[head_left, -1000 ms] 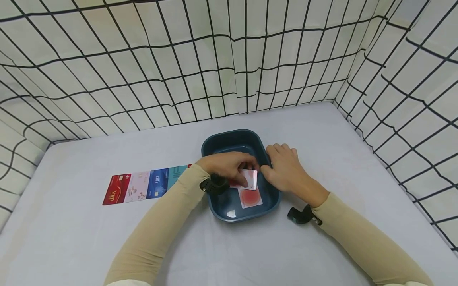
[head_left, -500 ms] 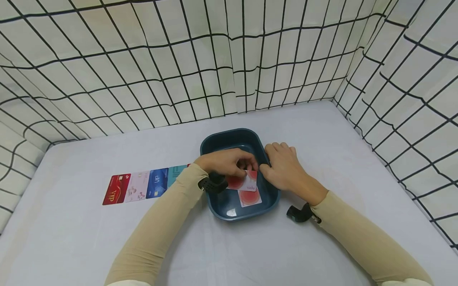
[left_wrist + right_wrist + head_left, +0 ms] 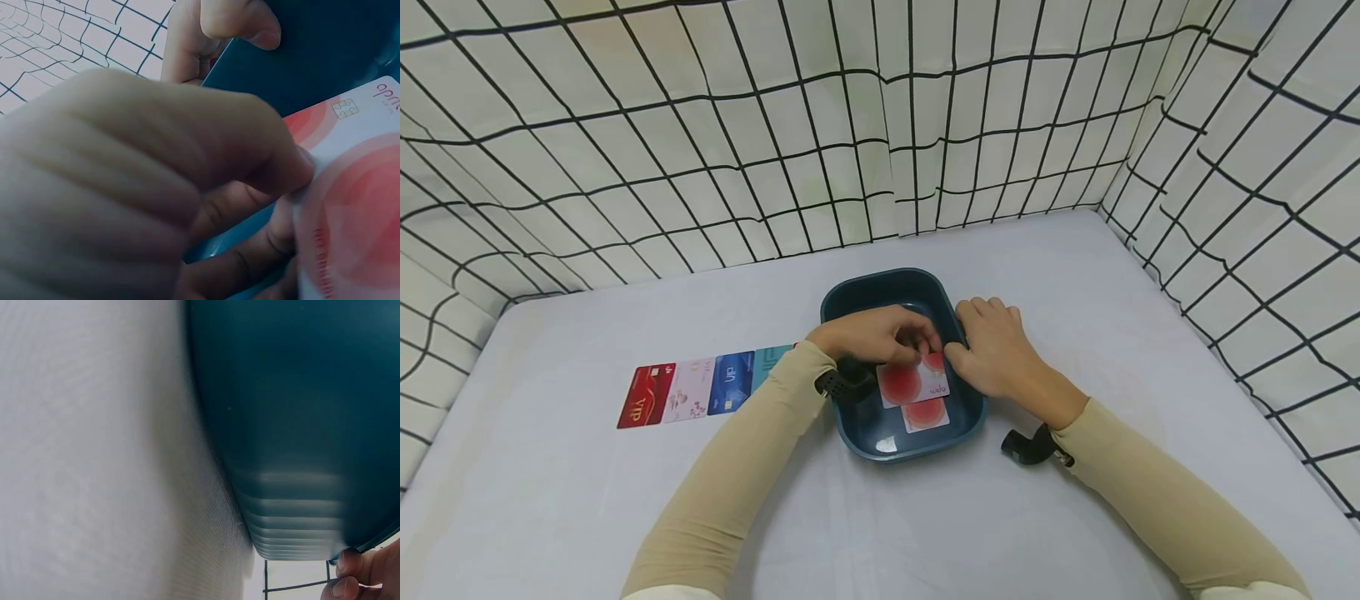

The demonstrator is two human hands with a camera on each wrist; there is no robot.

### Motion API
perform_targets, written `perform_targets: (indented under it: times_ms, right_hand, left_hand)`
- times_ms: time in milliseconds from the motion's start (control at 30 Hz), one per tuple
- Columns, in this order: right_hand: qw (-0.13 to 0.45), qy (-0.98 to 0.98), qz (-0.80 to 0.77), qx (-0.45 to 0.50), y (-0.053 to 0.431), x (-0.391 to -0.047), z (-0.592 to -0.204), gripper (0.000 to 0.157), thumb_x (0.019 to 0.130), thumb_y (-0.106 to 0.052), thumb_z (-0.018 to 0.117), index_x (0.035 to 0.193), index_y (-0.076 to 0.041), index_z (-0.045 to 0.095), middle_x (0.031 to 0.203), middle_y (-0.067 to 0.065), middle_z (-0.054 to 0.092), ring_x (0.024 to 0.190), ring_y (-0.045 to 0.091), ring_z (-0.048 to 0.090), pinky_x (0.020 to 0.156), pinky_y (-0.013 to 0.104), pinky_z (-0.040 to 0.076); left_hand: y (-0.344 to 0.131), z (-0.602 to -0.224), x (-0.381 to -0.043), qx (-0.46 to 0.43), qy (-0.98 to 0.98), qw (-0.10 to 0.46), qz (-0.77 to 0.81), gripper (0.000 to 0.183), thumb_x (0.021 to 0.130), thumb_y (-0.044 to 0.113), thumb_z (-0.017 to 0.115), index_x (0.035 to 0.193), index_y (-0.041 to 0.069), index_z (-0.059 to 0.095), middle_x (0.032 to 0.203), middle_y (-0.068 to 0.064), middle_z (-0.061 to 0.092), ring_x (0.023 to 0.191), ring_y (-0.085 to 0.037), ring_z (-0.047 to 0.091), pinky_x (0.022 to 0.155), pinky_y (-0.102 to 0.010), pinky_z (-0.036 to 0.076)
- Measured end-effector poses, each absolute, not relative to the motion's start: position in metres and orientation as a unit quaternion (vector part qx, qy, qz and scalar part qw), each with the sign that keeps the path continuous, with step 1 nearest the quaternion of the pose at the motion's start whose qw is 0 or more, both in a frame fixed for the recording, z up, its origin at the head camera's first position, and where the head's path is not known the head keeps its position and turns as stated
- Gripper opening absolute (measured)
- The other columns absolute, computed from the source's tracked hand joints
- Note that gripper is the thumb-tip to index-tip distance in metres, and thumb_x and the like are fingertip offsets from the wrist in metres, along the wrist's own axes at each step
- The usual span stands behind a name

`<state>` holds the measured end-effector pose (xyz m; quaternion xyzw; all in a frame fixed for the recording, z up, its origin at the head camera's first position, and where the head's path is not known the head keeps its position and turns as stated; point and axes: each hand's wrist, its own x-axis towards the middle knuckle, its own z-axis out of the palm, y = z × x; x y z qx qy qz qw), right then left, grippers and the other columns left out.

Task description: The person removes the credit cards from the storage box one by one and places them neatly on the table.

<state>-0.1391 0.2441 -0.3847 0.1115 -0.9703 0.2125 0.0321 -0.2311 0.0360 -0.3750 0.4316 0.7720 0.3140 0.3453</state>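
Over the dark blue basin (image 3: 857,433), my left hand (image 3: 883,335) pinches a white card with red circles (image 3: 913,381) between thumb and fingers. In the left wrist view the thumb presses the face of that card (image 3: 356,187), which shows a chip and lettering. Below it, a second red-and-white card (image 3: 927,414) lies on the basin floor, partly covered. My right hand (image 3: 996,350) grips the basin's right rim, thumb on the inner side. The right wrist view shows the basin's outer wall (image 3: 287,425) and fingertips (image 3: 350,562) at its edge.
Left of the basin, several cards lie in a row on the white cloth: a red VIP card (image 3: 646,396), a pale pink card (image 3: 688,390), a blue card (image 3: 731,383) and a teal card (image 3: 767,367). Black wire grid (image 3: 775,150) rises behind and at the sides.
The card in my left hand has turned and tilted so its red-circled face shows fully. The left hand has moved up slightly; the right hand stays on the rim.
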Motion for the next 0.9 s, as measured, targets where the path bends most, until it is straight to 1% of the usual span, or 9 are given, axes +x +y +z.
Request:
perform_targets:
  times_ms: [100, 200, 467, 700, 900]
  right_hand:
    - [0.032, -0.97, 0.214, 0.112, 0.2443, -0.1392, -0.3847, 0.019, 0.089, -0.025, 0.052, 0.096, -0.008, 0.056, 0.085, 0.007, 0.054, 0.086, 0.027, 0.046, 0.074, 0.039, 0.028]
    - [0.032, -0.97, 0.215, 0.112, 0.2443, -0.1392, -0.3848, 0.018, 0.089, -0.025, 0.052, 0.095, -0.008, 0.055, 0.085, 0.007, 0.053, 0.086, 0.027, 0.046, 0.074, 0.039, 0.028]
    - [0.034, -0.97, 0.213, 0.111, 0.2438, -0.1389, -0.3843, 0.018, 0.088, -0.026, 0.052, 0.093, -0.009, 0.055, 0.085, 0.006, 0.053, 0.086, 0.027, 0.046, 0.075, 0.04, 0.029]
    - [0.036, -0.97, 0.213, 0.11, 0.2439, -0.1388, -0.3847, 0.018, 0.088, -0.025, 0.052, 0.093, -0.009, 0.055, 0.085, 0.007, 0.053, 0.086, 0.027, 0.046, 0.075, 0.04, 0.029]
    - [0.035, -0.97, 0.213, 0.109, 0.2439, -0.1393, -0.3858, 0.017, 0.088, -0.025, 0.052, 0.093, -0.009, 0.055, 0.085, 0.006, 0.053, 0.085, 0.027, 0.045, 0.074, 0.039, 0.028]
  left_hand:
    - [0.0357, -0.3753, -0.2315, 0.422, 0.775, 0.351, 0.315, 0.027, 0.095, 0.01, 0.061, 0.121, 0.01, 0.069, 0.106, -0.006, 0.069, 0.094, -0.017, 0.062, 0.079, -0.024, 0.053]
    - [0.0352, -0.3753, -0.2314, 0.418, 0.776, 0.353, 0.314, 0.028, 0.095, 0.01, 0.061, 0.122, 0.01, 0.069, 0.106, -0.007, 0.069, 0.092, -0.016, 0.062, 0.078, -0.023, 0.053]
    - [0.035, -0.3733, -0.2303, 0.405, 0.772, 0.37, 0.322, 0.029, 0.095, 0.01, 0.061, 0.123, 0.009, 0.068, 0.104, -0.007, 0.067, 0.076, -0.015, 0.06, 0.069, -0.024, 0.054]
    - [0.0351, -0.373, -0.23, 0.4, 0.767, 0.382, 0.326, 0.027, 0.094, 0.01, 0.061, 0.12, 0.01, 0.067, 0.104, -0.007, 0.065, 0.076, -0.015, 0.061, 0.069, -0.025, 0.056]
    - [0.0349, -0.3733, -0.2295, 0.391, 0.765, 0.39, 0.331, 0.024, 0.093, 0.008, 0.061, 0.116, 0.009, 0.066, 0.104, -0.006, 0.065, 0.078, -0.016, 0.06, 0.068, -0.025, 0.054]
